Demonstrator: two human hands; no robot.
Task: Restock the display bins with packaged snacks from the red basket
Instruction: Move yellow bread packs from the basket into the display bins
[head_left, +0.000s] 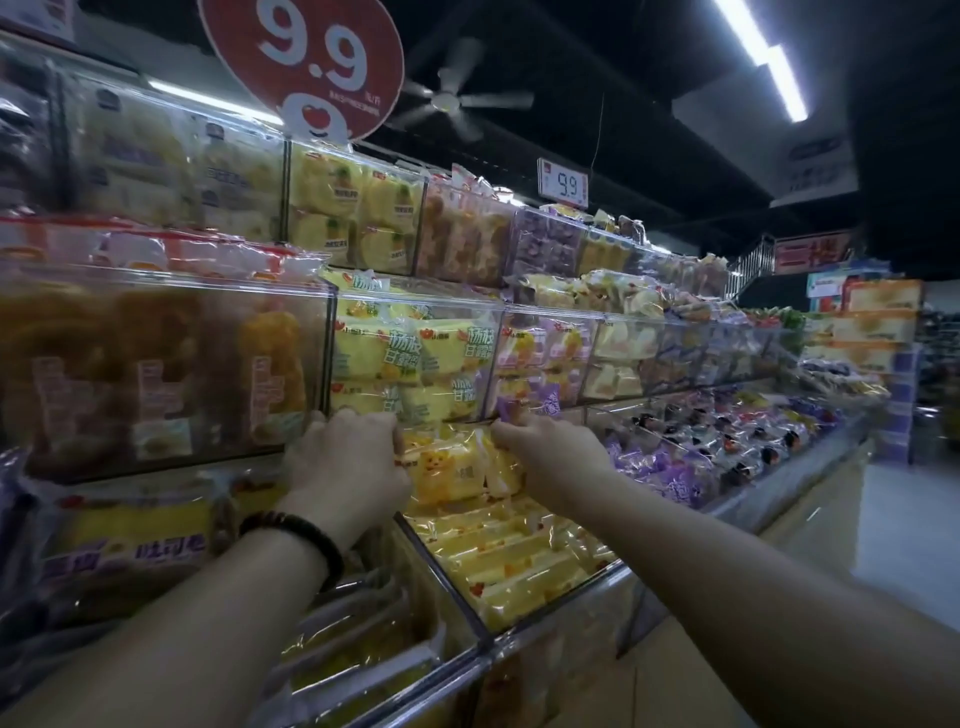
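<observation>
Both my hands reach into the back of a low clear bin (545, 587) filled with yellow snack packs. My left hand (345, 457), with a dark bead bracelet on the wrist, has its fingers curled on the left edge of a yellow snack pack (449, 467) printed with a small cartoon figure. My right hand (550, 447) pinches the same pack's right side, just under the middle-tier bin (415, 358) of yellow-green packs. The red basket is out of view.
Three tiers of clear bins run off to the right, holding yellow, orange and purple packs (675, 467). A round red 9.9 price sign (306, 57) hangs above. The aisle floor (904, 519) lies to the right.
</observation>
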